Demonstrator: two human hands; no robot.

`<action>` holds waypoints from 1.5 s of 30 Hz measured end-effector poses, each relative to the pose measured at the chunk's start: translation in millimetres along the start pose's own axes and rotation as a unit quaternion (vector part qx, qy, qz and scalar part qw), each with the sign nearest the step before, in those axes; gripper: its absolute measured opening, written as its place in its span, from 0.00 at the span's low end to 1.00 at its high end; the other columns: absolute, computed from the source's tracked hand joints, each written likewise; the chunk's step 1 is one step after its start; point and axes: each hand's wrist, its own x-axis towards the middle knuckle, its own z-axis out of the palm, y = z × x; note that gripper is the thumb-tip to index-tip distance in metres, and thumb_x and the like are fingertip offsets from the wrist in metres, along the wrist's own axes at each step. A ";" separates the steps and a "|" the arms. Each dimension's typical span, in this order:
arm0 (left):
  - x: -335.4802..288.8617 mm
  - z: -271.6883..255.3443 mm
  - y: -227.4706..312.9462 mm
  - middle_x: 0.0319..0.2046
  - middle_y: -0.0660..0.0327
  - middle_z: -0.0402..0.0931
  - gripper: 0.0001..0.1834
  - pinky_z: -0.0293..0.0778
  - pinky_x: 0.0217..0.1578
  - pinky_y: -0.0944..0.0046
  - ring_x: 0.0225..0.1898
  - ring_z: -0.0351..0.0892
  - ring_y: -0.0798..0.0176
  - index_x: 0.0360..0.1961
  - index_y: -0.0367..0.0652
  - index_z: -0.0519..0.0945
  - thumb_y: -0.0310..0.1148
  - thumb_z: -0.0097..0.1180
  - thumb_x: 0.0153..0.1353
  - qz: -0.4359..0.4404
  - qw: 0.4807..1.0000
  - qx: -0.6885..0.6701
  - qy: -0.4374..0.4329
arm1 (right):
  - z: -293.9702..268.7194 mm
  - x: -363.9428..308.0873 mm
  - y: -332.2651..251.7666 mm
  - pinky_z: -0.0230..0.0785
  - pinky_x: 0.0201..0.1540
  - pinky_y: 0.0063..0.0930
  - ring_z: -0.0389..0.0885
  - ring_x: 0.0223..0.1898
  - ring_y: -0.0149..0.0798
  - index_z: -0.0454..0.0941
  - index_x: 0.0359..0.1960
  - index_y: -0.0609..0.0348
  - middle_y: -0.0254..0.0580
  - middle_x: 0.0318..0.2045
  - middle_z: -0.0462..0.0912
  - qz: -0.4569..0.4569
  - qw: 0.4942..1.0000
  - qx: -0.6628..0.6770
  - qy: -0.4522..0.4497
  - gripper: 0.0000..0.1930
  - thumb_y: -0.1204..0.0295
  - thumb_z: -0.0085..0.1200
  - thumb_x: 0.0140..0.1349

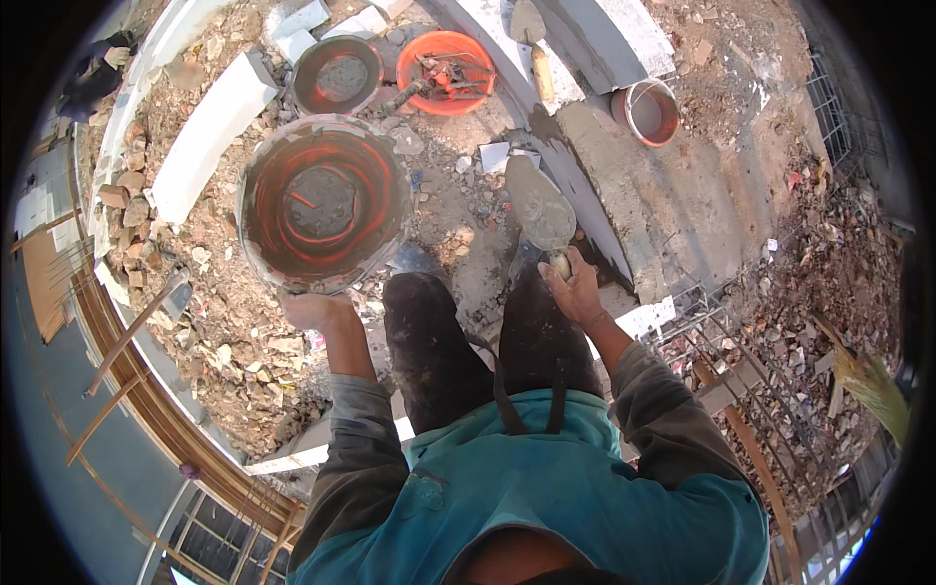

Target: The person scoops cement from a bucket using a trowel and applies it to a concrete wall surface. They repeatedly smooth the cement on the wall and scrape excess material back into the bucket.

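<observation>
My right hand [575, 285] is closed round the short handle of a trowel, beside my right knee. The trowel's rounded blade [539, 207] points away from me and is coated in grey mortar. At the left, my left hand [317, 310] grips the near rim of a large orange tub [255, 239]; its fingers are partly hidden by the rim. Grey smears line the tub's inner wall. Some mortar [327, 203] lies at its bottom, with a small orange streak showing through.
Beyond the tub stand a smaller mortar bucket [304, 73] and an orange basin [409, 68] of tools. A second trowel [542, 73] lies on pale blocks, near a small bucket [673, 122]. A white block [214, 136] rests left. Rubble [229, 361] and metal bars [717, 341] flank me.
</observation>
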 end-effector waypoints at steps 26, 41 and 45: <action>9.5 -49.8 -175.8 0.45 0.57 0.73 0.16 0.73 0.45 0.61 0.45 0.74 0.61 0.47 0.36 0.72 0.33 0.35 0.66 -0.103 0.945 0.311 -0.011 | 147.6 266.3 285.9 0.69 0.16 0.25 0.74 0.16 0.30 0.71 0.36 0.63 0.37 0.21 0.75 0.241 0.955 0.168 0.048 0.13 0.64 0.52 0.62; 10.7 -25.0 -181.3 0.44 0.56 0.72 0.17 0.75 0.46 0.60 0.46 0.74 0.61 0.46 0.35 0.73 0.33 0.34 0.65 -0.217 0.969 0.111 -0.035 | 88.5 247.0 195.0 0.68 0.17 0.21 0.73 0.17 0.26 0.70 0.33 0.61 0.36 0.22 0.75 0.197 0.974 0.095 0.064 0.14 0.62 0.53 0.63; 6.9 -13.2 -182.2 0.42 0.56 0.72 0.18 0.75 0.45 0.60 0.46 0.74 0.59 0.44 0.34 0.74 0.34 0.35 0.64 -0.219 0.963 0.157 -0.017 | 62.6 196.0 133.7 0.67 0.17 0.20 0.72 0.17 0.26 0.70 0.33 0.60 0.36 0.22 0.74 0.185 0.974 0.105 0.075 0.14 0.61 0.52 0.63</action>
